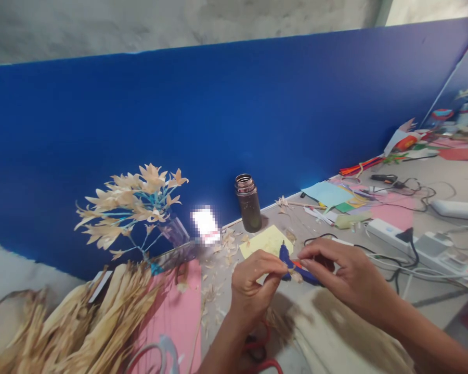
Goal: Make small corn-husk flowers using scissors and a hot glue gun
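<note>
Left hand (253, 280) pinches a pale scrap (296, 276); right hand (345, 270) near blue glue gun (284, 255).

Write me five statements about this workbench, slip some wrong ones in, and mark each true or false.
1. The dark bottle stands upright with no lid on it. True.
2. The dried husks lie to the right of the right hand. False: the dried husks are on the far left, past the left hand.
3. The blue glue gun is nearer to the hands than the bottle is. True.
4. The pale flowers have red stems. False: the stems of the pale flowers are light blue.
5. The white power strip is to the left of the bottle. False: it is to the right of the bottle, with a black plug in it.
</note>
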`<control>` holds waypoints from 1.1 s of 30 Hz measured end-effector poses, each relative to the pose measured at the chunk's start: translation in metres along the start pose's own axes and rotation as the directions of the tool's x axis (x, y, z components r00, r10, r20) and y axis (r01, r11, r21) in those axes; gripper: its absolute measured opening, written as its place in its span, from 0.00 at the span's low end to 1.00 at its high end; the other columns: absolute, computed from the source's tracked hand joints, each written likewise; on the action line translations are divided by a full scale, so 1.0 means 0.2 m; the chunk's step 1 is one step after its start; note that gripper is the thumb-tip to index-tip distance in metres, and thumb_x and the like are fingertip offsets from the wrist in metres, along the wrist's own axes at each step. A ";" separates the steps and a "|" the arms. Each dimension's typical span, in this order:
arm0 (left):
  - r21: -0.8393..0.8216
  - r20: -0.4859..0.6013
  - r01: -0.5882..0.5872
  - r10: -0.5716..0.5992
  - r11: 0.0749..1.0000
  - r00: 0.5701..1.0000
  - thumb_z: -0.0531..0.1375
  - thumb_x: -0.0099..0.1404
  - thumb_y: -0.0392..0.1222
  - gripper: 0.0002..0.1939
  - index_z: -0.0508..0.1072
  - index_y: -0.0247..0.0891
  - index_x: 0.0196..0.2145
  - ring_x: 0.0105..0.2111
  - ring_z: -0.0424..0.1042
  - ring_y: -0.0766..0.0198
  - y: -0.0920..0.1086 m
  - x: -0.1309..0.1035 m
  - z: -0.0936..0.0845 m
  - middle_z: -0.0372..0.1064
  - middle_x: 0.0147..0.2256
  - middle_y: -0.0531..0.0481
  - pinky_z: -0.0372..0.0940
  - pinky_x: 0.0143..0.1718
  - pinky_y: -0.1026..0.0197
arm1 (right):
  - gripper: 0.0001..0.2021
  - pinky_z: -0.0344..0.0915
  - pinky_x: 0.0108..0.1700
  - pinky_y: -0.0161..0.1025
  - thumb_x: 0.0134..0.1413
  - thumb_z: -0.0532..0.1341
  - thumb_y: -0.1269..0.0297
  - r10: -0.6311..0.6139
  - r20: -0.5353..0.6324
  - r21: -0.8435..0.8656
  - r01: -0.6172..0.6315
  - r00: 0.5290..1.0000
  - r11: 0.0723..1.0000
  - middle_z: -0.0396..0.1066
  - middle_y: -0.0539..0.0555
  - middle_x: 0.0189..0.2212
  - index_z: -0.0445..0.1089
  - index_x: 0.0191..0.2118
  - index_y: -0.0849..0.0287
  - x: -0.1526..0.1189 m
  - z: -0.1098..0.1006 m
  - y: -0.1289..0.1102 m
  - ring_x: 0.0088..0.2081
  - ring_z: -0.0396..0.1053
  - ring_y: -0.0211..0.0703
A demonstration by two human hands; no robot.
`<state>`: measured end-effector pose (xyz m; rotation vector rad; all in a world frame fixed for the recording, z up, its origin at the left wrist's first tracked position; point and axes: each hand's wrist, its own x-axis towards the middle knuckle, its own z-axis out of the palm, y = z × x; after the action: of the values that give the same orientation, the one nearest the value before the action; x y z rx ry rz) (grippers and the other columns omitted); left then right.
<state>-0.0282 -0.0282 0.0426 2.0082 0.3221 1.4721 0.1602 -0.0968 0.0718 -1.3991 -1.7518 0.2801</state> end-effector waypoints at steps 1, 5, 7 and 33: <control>0.023 0.018 -0.027 0.027 0.999 0.999 0.62 0.61 0.23 0.11 0.78 0.38 0.35 0.33 0.76 0.63 0.01 0.01 0.00 0.77 0.31 0.48 0.70 0.35 0.62 | 0.08 0.62 0.32 0.37 0.62 0.58 0.66 -0.002 0.006 0.006 0.002 1.000 1.000 0.75 0.50 0.28 0.75 0.34 0.56 0.00 0.00 0.00 0.28 0.70 0.40; 0.171 0.018 -0.044 0.042 0.984 0.999 0.65 0.61 0.26 0.10 0.75 0.38 0.37 0.30 0.75 0.65 0.05 0.02 -0.01 0.77 0.30 0.50 0.70 0.33 0.64 | 0.08 0.61 0.30 0.36 0.62 0.58 0.66 -0.015 0.015 0.020 0.015 1.000 1.000 0.74 0.49 0.27 0.74 0.34 0.55 0.00 -0.01 -0.01 0.27 0.69 0.38; 0.228 0.009 -0.025 0.023 0.973 1.000 0.66 0.60 0.28 0.09 0.74 0.38 0.38 0.29 0.74 0.66 0.05 0.01 -0.01 0.76 0.29 0.50 0.69 0.32 0.65 | 0.08 0.62 0.29 0.36 0.62 0.58 0.66 -0.008 0.022 0.019 0.008 1.000 1.000 0.74 0.49 0.27 0.74 0.34 0.55 0.00 -0.01 -0.01 0.27 0.69 0.38; 0.386 0.117 -0.281 0.256 0.879 0.960 0.59 0.65 0.28 0.11 0.73 0.38 0.44 0.39 0.76 0.61 0.04 -0.02 0.00 0.78 0.40 0.42 0.73 0.41 0.56 | 0.09 0.61 0.32 0.37 0.64 0.56 0.69 -0.202 0.036 -0.078 0.205 0.979 0.976 0.74 0.51 0.28 0.73 0.36 0.55 -0.01 0.01 -0.01 0.30 0.70 0.40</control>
<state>-0.0313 -0.0366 0.0441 2.5063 0.3503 1.6056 0.1576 -0.0997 0.0716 -1.2644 -1.9313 0.1182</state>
